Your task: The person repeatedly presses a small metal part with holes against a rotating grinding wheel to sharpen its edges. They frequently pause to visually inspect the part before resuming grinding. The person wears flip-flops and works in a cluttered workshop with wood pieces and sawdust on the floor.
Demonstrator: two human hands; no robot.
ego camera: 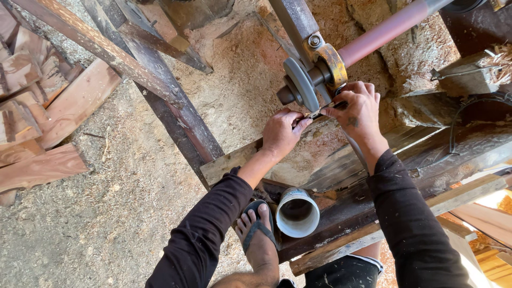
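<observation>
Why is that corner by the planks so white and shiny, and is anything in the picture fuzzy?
In the head view, sunlight washes out the planks at the lower right into white glare; the left hand, right hand and grinding wheel sit in soft, even shade and look sharp; straight beams bend slightly near the edges, from the wide lens.

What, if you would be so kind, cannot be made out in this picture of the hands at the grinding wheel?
- Head view: the thin metal piece between the left hand and right hand is mostly covered by fingers, too small to identify.
- The grinding wheel shows edge-on; its face is hidden.
- The reddish bar runs out of the top edge.
- The white pipe has a dark inside; contents are unclear.
</observation>
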